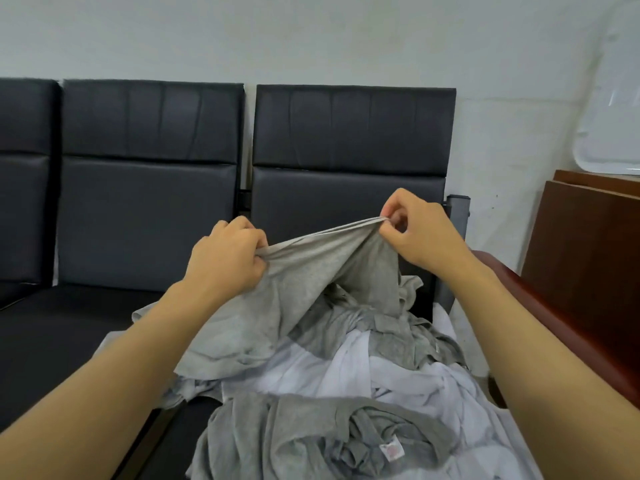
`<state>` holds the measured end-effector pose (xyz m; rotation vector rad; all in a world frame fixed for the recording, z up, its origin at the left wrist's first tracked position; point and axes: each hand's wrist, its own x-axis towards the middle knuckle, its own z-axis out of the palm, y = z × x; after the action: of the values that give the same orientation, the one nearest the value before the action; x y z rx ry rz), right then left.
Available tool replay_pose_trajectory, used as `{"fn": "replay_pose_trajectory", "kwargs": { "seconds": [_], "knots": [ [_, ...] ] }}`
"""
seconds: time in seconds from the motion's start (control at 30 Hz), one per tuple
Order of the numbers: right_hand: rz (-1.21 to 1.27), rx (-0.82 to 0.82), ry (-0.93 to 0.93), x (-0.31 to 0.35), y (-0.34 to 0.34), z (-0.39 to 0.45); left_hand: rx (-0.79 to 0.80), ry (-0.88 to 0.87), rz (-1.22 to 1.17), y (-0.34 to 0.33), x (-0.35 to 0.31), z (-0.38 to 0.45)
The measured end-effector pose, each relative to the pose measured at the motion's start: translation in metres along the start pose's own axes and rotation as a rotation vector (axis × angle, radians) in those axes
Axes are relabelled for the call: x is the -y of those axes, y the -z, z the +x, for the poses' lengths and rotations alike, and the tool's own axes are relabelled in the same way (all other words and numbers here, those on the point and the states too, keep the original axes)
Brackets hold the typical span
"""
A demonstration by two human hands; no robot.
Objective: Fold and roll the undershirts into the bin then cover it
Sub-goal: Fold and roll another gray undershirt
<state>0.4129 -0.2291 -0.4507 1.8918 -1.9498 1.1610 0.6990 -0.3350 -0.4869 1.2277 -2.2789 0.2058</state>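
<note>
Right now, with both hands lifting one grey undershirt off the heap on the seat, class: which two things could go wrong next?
1. The lifted grey undershirt, pinched by the left hand and right hand, still drapes onto the pile; pulling may drag others along.
2. The pile's garments hang at the black seat's front edge and may slip off.

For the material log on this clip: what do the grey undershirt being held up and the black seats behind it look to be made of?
Grey undershirt: looks like a soft heathered cotton-type knit, matte; it drapes and stretches limply between the left hand and right hand.
Black seats: probably leather or a leather-look vinyl, with a faint sheen, stitched panels and creases; which of the two cannot be told.
</note>
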Motion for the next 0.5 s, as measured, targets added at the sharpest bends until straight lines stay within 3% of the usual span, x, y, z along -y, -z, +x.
{"fn": "replay_pose_trajectory", "kwargs": {
  "seconds": [0.13, 0.4, 0.5],
  "knots": [
    [0.023, 0.046, 0.018, 0.008, 0.000, -0.002, 0.060, 0.101, -0.173, 0.003, 0.011, -0.003],
    [0.131, 0.120, 0.032, 0.015, 0.000, 0.001, -0.137, 0.112, -0.272, 0.029, 0.024, 0.004],
    [0.101, 0.143, 0.054, 0.018, 0.003, 0.001, -0.143, 0.107, -0.335, 0.038, 0.031, 0.004]
  ]
}}
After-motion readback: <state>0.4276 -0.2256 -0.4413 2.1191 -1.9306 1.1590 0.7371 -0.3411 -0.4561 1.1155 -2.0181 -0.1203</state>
